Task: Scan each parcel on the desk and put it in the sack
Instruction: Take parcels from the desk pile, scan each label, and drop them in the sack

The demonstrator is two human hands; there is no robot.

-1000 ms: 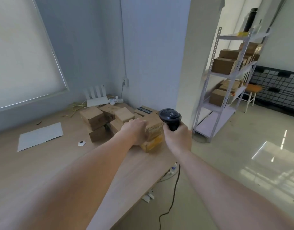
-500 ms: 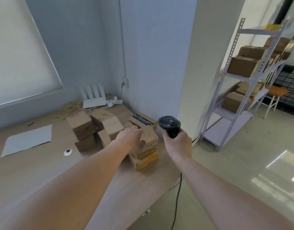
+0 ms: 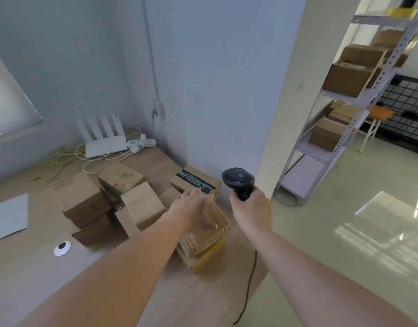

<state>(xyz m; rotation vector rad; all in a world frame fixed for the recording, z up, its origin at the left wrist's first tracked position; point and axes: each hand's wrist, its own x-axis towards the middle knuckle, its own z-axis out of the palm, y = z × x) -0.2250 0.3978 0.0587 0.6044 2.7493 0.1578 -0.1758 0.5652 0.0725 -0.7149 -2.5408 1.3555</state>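
At the desk's (image 3: 113, 267) right edge, the left hand (image 3: 193, 210) has loosened its grip, fingers now spread over the top parcel (image 3: 209, 228); the right hand (image 3: 250, 212) still holds the scanner (image 3: 238, 181), so scanning looks next.

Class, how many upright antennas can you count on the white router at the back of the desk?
4 antennas, standing side by side along the rear edge of the router; none seems hidden.
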